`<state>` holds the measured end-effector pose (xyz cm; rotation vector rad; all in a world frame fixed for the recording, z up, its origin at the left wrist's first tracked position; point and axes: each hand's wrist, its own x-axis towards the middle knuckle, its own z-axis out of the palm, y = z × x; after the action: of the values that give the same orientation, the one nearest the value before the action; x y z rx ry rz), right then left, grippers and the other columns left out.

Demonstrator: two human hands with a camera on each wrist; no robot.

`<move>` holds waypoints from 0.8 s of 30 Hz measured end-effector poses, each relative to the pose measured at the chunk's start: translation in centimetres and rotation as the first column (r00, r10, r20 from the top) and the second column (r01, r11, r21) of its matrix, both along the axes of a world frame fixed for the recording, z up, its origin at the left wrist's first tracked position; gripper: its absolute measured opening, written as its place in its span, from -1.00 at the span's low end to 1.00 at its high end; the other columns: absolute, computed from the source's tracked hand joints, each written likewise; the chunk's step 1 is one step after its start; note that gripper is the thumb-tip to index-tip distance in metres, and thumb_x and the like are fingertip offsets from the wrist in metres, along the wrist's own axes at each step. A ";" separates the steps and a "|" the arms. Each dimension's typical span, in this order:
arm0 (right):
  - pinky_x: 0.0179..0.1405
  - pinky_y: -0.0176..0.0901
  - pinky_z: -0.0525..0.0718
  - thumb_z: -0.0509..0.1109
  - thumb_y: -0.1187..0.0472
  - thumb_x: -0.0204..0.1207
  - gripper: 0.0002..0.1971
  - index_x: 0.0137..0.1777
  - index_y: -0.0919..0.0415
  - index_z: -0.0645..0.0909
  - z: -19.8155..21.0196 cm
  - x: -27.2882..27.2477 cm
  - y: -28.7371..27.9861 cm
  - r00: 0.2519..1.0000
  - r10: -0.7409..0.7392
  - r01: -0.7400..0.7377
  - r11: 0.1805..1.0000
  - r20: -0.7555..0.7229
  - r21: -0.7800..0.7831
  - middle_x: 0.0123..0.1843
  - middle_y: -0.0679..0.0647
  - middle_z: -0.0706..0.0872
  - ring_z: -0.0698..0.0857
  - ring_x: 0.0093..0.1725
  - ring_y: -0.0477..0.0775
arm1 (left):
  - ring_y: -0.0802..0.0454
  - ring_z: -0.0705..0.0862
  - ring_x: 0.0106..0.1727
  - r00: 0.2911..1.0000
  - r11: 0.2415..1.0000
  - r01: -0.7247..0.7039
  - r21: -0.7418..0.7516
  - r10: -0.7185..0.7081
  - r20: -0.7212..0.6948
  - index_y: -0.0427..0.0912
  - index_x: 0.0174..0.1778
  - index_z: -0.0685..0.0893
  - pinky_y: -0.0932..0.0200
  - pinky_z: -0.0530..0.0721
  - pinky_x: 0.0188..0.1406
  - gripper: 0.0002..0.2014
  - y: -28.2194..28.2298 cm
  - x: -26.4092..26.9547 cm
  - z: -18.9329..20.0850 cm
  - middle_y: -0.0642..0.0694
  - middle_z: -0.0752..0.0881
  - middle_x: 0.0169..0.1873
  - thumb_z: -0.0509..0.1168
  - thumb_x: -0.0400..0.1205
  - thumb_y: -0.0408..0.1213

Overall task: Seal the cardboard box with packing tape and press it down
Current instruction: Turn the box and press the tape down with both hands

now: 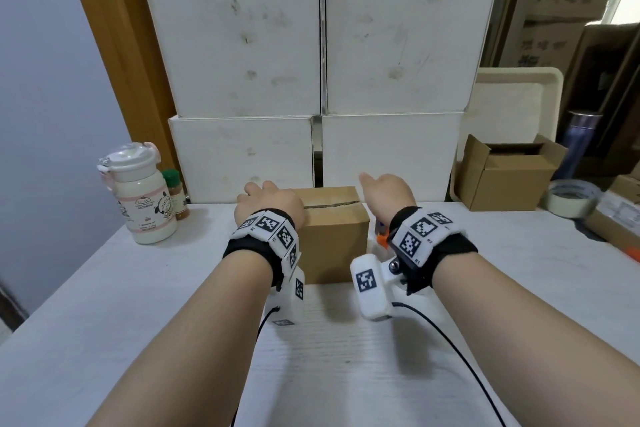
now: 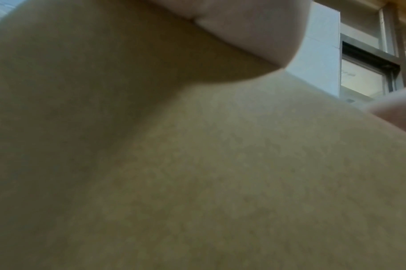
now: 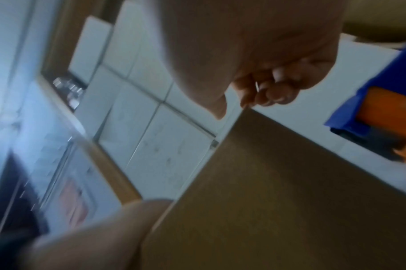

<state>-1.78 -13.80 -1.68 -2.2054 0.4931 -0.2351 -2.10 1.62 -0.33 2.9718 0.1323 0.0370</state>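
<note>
**Where the box sits: bench and room**

While both hands flank it, the box stands on the bench, near the far edge, flaps folded shut with the centre seam showing across its top.

- Left hand: lies over the box's left top edge, palm down. The left wrist view shows blurred cardboard close up and part of the hand; how the fingers lie cannot be told.
- Right hand: beside the box's right top corner, thumb pointing away; the right wrist view shows the fingers curled in near the box edge. Whether they grip anything cannot be told.
- Bench: pale, faint wood grain, running wide to both sides.
- White cartons: stacked in rows directly behind the box, scuffed fronts, forming a wall.
- Bottle: white with pink trim and cartoon print, upright at left.
- Green-capped jar: just behind the bottle.
- Open box: brown, flaps up, at right.
- Tape roll: lying flat just right of the open box.
- Tray: cream, leaning upright behind the open box.
- Orange and blue item: partly hidden by the right wrist, just beside the box.
- Room: grey-blue wall at left, wooden frame beside the cartons, brown printed cartons at right rear.
</note>
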 end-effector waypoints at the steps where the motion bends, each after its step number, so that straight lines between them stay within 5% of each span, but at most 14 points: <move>1: -0.03 -0.07 0.50 0.06 -0.09 0.65 -0.51 0.07 0.35 0.58 0.0 -0.1 0.3 0.998 0.043 -0.046 0.996 -0.041 -0.079 -0.05 0.25 0.55 0.61 -0.01 0.26 | -0.28 0.35 0.46 1.000 1.000 -0.003 0.000 0.003 0.016 -0.29 0.48 0.36 -0.05 0.36 0.41 -0.59 0.0 0.3 -0.2 -0.28 0.38 0.38 -0.05 0.72 -0.29; 5: 0.04 -0.06 0.52 0.12 -0.15 0.62 -0.47 0.31 0.28 0.55 -0.2 -0.4 1.0 0.978 0.105 -0.156 0.942 -0.182 -0.296 0.25 0.21 0.67 0.64 0.21 0.23 | -0.28 0.36 0.45 1.000 1.000 0.008 -0.012 -0.008 0.022 -0.29 0.49 0.35 -0.05 0.37 0.41 -0.58 0.1 0.5 -0.5 -0.28 0.38 0.39 -0.05 0.71 -0.28; 10: 0.01 -0.10 0.48 0.07 -0.12 0.66 -0.49 0.23 0.31 0.57 0.6 -0.5 1.3 0.957 0.102 -0.188 0.930 -0.272 -0.316 0.27 0.26 0.67 0.65 0.22 0.26 | -0.27 0.40 0.42 1.000 0.997 -0.018 -0.075 0.019 0.014 -0.28 0.46 0.36 -0.03 0.40 0.36 -0.58 0.3 0.9 -0.7 -0.28 0.38 0.38 -0.04 0.69 -0.25; 12: -0.08 -0.15 0.43 0.01 -0.02 0.72 -0.58 0.12 0.28 0.57 0.8 -0.8 1.4 0.939 0.137 -0.234 0.926 -0.315 -0.295 0.35 0.30 0.62 0.62 0.24 0.26 | -0.27 0.40 0.42 1.000 0.997 -0.023 -0.080 0.025 0.016 -0.28 0.45 0.36 -0.02 0.40 0.36 -0.58 0.3 0.9 -0.8 -0.28 0.38 0.38 -0.03 0.69 -0.24; 14: -0.30 -0.13 0.43 0.05 0.00 0.72 -0.62 -0.21 0.21 0.50 0.6 -0.9 1.3 0.944 0.148 -0.223 0.945 -0.295 -0.240 0.38 0.30 0.59 0.57 0.06 0.20 | -0.27 0.40 0.42 1.000 0.997 -0.023 -0.079 0.024 0.015 -0.28 0.45 0.36 -0.02 0.40 0.36 -0.58 0.2 0.8 -0.7 -0.28 0.38 0.38 -0.02 0.69 -0.25; 17: -0.25 -0.13 0.46 0.09 0.02 0.71 -0.58 -0.42 0.08 0.22 0.4 -1.1 1.0 0.956 0.138 -0.187 0.966 -0.259 -0.177 0.20 0.28 0.61 0.44 -0.02 0.08 | -0.26 0.39 0.43 1.000 0.998 -0.022 -0.064 0.022 -0.002 -0.27 0.46 0.37 -0.03 0.39 0.38 -0.58 0.1 0.9 -0.6 -0.27 0.37 0.39 -0.01 0.68 -0.25; 24: -0.43 -0.39 0.25 -0.06 0.12 0.76 -0.56 -0.43 0.09 0.16 0.8 -1.5 0.8 0.943 0.158 -0.198 0.974 -0.294 -0.113 -0.34 0.04 0.32 0.39 -0.15 0.08 | -0.27 0.40 0.43 0.999 0.996 -0.032 -0.078 0.031 -0.010 -0.27 0.47 0.35 -0.02 0.39 0.37 -0.57 0.2 1.0 -0.8 -0.28 0.38 0.39 -0.01 0.68 -0.24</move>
<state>-3.23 -13.02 -0.91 -2.4205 0.4375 0.1515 -1.11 1.79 -1.09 2.8921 0.1780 0.0224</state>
